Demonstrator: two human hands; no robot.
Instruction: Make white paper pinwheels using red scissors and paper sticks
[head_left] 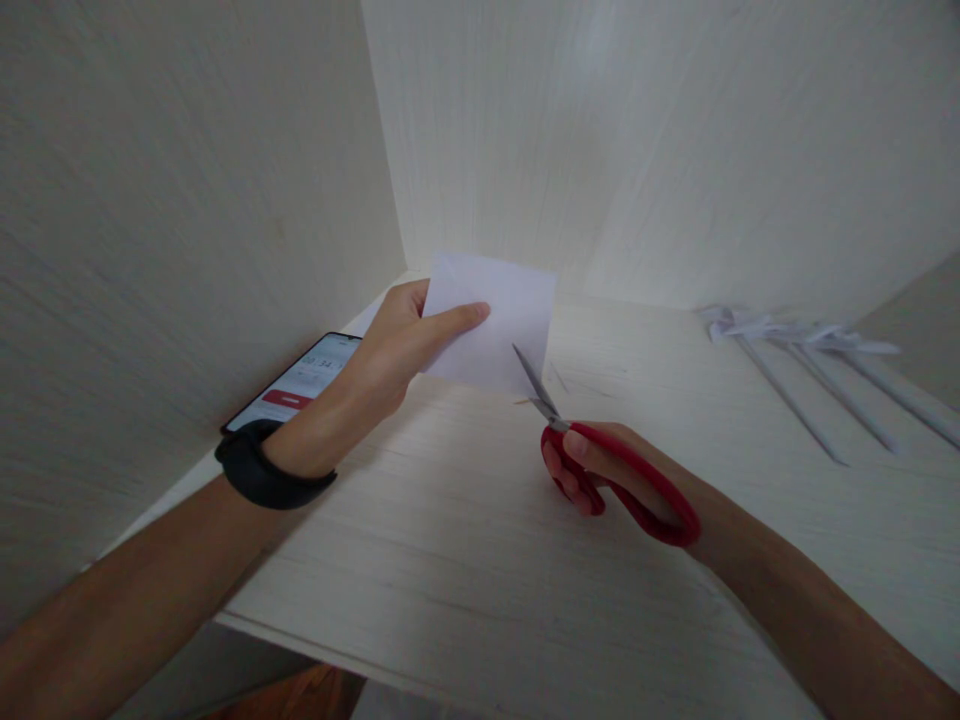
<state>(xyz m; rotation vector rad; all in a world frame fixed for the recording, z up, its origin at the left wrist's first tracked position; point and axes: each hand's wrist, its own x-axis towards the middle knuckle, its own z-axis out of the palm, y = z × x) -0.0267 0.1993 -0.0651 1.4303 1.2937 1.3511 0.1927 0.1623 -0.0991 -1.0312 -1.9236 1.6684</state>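
Observation:
A small white sheet of paper [510,300] is raised above the white tabletop [465,520], gripped by my left hand [409,345] at its left side with the thumb lying across its face. My right hand [592,465] is closed around the red handles of a pair of scissors [637,485]. The blades are slightly parted and point up and to the left, at the lower right part of the paper. One blade lies in front of the sheet; the other is near its bottom edge. A dark band [270,475] circles my left wrist.
A phone [300,385] with a lit screen lies by the left wall, partly behind my left forearm. Several rolled white paper sticks with folded paper tops [795,350] lie at the right. Thin scraps [577,385] rest right of the sheet. White panels rise left and behind.

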